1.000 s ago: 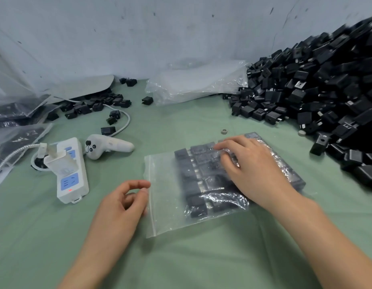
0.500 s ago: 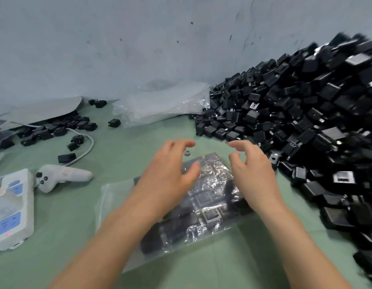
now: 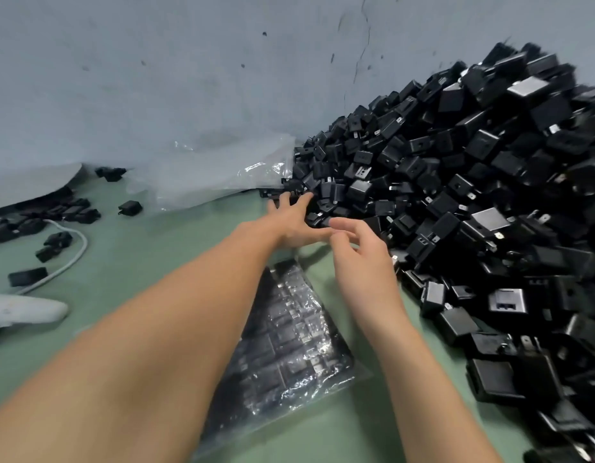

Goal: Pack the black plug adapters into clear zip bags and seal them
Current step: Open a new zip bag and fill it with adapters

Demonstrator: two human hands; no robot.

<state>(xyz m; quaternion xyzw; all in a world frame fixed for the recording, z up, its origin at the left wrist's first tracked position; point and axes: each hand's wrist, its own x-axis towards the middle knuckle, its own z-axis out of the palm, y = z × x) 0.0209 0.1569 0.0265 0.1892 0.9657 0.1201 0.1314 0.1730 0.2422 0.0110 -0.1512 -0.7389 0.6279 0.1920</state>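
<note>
A green table runs up to a scuffed grey-blue wall, and a big pile of black plug adapters fills the right side, sloping down from the wall toward the near edge. A filled clear zip bag lies flat on the table between the two forearms. Adapters are packed inside it in rows, and its long axis runs from the near left toward the far right. Its far end sits under the left wrist, and its right edge is close to the foot of the pile. I cannot tell which end carries the zip strip. The left hand is stretched out to the pile's near-left corner with its fingers straight and spread. The fingertips are at the outermost adapters and grip nothing. The right hand hovers just beside it above the table, its fingers loosely curved and apart from the thumb, holding nothing that shows. A stack of empty clear bags rests against the wall just left of the pile. Farther left lie a single loose adapter, a white cable and a white controller.
</note>
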